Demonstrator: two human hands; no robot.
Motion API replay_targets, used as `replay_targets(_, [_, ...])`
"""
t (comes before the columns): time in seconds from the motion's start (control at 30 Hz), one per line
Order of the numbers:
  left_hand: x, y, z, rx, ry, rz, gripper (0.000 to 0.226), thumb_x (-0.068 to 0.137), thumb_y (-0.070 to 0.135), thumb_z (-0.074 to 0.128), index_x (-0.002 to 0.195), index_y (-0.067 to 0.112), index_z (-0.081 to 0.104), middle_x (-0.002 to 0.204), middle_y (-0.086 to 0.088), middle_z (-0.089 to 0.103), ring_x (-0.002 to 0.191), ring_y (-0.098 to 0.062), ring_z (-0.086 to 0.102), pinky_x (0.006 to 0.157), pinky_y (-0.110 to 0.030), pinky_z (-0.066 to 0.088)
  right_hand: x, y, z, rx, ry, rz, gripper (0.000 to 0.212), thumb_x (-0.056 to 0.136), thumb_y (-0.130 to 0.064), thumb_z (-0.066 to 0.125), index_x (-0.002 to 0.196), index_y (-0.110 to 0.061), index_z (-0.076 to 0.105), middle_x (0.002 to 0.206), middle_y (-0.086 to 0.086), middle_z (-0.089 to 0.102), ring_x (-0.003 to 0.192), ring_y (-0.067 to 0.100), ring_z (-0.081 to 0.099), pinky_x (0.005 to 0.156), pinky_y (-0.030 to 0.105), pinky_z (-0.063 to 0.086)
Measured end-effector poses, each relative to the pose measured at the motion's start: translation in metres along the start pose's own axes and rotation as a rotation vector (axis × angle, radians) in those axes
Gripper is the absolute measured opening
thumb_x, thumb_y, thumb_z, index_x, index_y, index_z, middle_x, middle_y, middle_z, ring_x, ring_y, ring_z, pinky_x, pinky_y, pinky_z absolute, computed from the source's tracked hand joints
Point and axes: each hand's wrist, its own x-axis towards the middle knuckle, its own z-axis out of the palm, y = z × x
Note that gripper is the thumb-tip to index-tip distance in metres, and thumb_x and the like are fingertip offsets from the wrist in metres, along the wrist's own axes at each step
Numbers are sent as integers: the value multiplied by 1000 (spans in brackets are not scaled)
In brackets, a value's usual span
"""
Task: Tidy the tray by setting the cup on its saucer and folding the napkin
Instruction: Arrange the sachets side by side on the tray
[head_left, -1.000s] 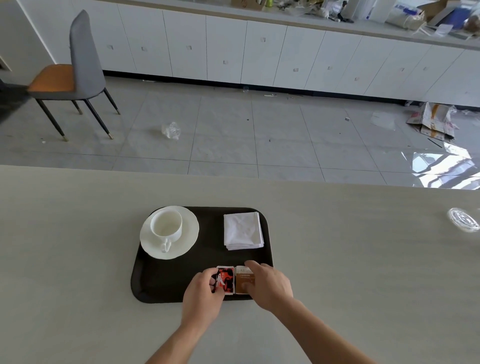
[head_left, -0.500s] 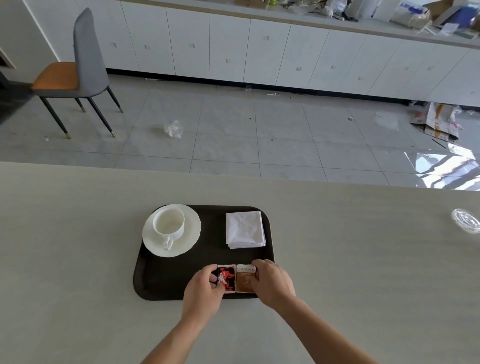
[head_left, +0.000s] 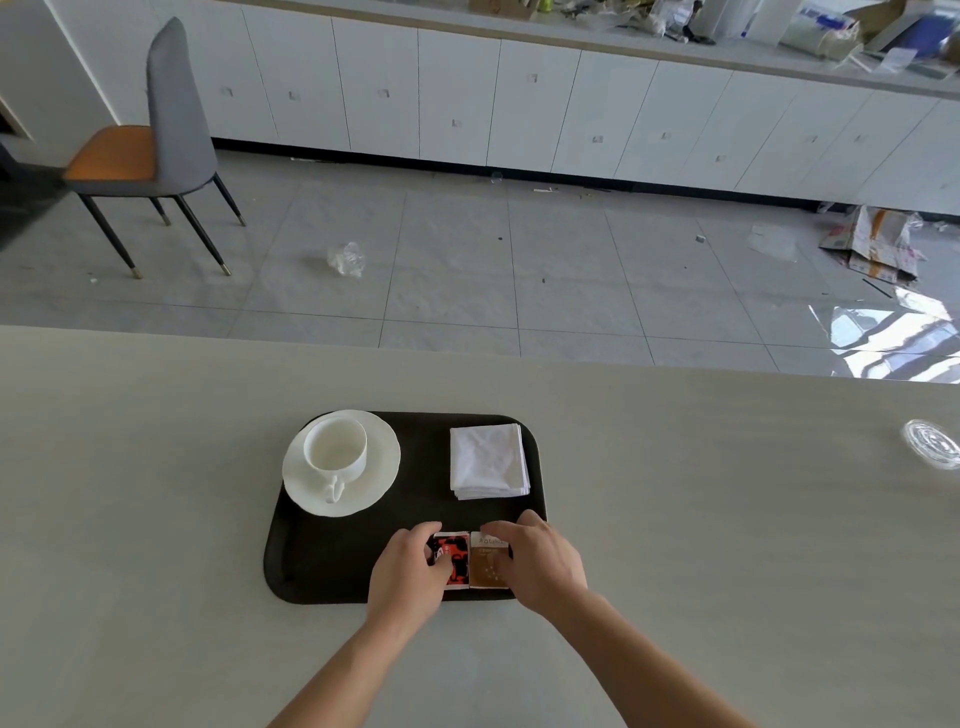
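Observation:
A dark tray (head_left: 337, 566) lies on the pale table. At its back left a white cup (head_left: 335, 452) stands upright on a white saucer (head_left: 382, 467), handle toward me. A white napkin (head_left: 488, 460), folded into a square, lies at the tray's back right. Two small packets lie side by side at the tray's front edge: a red-and-black one (head_left: 454, 558) and a brown one (head_left: 485, 564). My left hand (head_left: 408, 574) touches the red packet's left side. My right hand (head_left: 543, 561) rests its fingers on the brown packet's right side.
A clear glass dish (head_left: 930, 444) sits near the table's right edge. Beyond the table's far edge is tiled floor with a grey chair (head_left: 156, 140) at the left, a crumpled plastic bag (head_left: 345, 258) and white cabinets (head_left: 467, 104) behind.
Both hands stay on the two packets, nudging them slightly. The view has shifted a little; cup, saucer and napkin have not moved.

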Motion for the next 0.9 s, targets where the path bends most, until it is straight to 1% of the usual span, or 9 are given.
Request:
replay_targets(0.07, [-1,-2,1,-6,-1,2,44,87,28,65,130,26,56,89,9,52,77,-5,55,60,-12,38,0,1,1,8,11,-7,43,95,-30,53,134,-48,48,100,-10,48,87,13,51,61,27,46])
replay_targets(0.13, [0,-3,1,-10,-5,1,44,87,28,65,130,26,55,90,10,52,77,-5,55,60,-12,38,0,2,1,24,19,4,46,95,-31,55,138,-44,46,105,-10,51,93,14,56,63,27,48])
replay_targets(0.2, [1,-2,1,-8,-4,-1,44,87,28,64,130,26,55,91,9,52,77,-5,55,59,-12,37,1,3,1,33,23,22,46,94,-33,57,138,-39,47,110,-10,53,98,15,57,64,27,46])
replay_targets(0.33, [2,-1,2,11,-8,-5,44,88,27,63,131,25,55,93,8,51,77,-7,55,56,-11,36,3,-1,0,34,27,-15,36,95,-29,56,130,-38,55,102,-10,50,91,14,52,62,26,42])
replay_targets(0.4, [2,-2,2,8,-10,-6,44,88,27,63,131,25,55,95,7,52,79,-7,55,58,-11,37,4,-2,1,31,24,-24,34,96,-28,55,128,-39,57,98,-10,46,87,13,48,62,26,42])
replay_targets(0.53, [3,-3,2,-7,-15,-8,44,89,26,62,132,24,54,97,6,54,82,-8,56,66,-17,41,3,0,2,45,25,-10,42,96,-28,56,135,-41,51,101,-10,45,87,11,49,61,23,42])
replay_targets(0.63, [6,-2,3,4,-12,-11,41,89,26,60,130,24,56,97,5,55,82,-8,56,65,-17,40,2,-1,0,46,10,-6,42,97,-31,55,137,-40,49,103,-9,44,91,13,51,63,24,43])
replay_targets(0.77, [8,-2,4,29,-13,-1,38,91,23,58,129,22,58,98,4,54,83,-11,57,68,-20,44,3,-4,-1,32,-12,-6,36,96,-34,53,131,-40,54,101,-6,44,92,16,49,65,28,43])
replay_targets(0.9, [7,-1,5,63,-4,41,37,92,16,56,129,21,59,100,3,55,86,-11,59,71,-21,49,3,-2,-1,38,-11,7,33,94,-33,55,127,-39,56,100,-6,44,87,15,45,64,28,43])
